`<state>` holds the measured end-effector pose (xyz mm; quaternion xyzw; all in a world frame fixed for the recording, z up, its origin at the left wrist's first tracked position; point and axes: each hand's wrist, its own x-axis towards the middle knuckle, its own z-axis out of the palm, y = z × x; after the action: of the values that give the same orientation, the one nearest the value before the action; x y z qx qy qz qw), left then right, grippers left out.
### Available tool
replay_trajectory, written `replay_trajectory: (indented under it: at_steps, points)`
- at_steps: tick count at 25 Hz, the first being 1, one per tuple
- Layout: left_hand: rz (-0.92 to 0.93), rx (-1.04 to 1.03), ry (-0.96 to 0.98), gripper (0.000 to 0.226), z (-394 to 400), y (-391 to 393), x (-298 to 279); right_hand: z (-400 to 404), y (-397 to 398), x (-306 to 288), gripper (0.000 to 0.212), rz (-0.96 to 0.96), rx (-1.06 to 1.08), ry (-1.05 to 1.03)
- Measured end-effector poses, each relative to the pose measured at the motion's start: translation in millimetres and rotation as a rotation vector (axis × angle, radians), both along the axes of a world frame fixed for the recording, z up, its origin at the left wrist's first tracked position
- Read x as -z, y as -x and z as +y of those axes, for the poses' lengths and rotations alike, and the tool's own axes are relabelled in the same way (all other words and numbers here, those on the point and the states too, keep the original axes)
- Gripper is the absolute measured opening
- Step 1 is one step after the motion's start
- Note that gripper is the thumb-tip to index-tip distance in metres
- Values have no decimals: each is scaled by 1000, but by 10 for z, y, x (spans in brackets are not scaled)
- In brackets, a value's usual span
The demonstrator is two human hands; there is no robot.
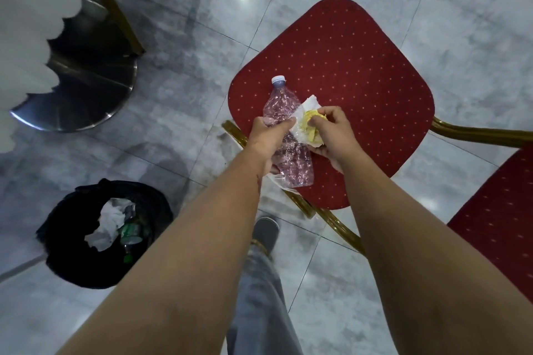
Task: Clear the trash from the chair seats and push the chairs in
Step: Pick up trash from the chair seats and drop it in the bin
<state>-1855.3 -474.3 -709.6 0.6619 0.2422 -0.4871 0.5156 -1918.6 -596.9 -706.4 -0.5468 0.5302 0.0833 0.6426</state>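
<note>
A red chair seat (354, 72) with small gold dots fills the middle of the view, on a gold frame. A crushed clear plastic bottle (281, 106) with a white cap lies on its near left part. My left hand (266, 140) grips the bottle around its middle. Beside it, my right hand (334, 135) pinches a crumpled yellow wrapper (310, 128) together with a white napkin (310, 102) on the seat.
A black-lined trash bin (72, 268) holding paper and a green bottle stands on the marble floor at lower left. A round steel table base (86, 95) under a white cloth (31, 23) is at upper left. A second red seat (496, 233) shows at right.
</note>
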Motion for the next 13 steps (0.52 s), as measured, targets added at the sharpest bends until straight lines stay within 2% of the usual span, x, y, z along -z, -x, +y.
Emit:
replay_trajectory:
  at_steps: [6,10,13]
  points:
    - [-40,23,20,52,486,-46,-36,450,-49,-89,19,6,-33,9]
    - [-44,-11,34,69,1042,-114,-108,995,-117,-143,20,-9,-81,40]
    - [-49,-85,39,56,1640,-144,-125,1590,-176,-144,23,-27,-138,29]
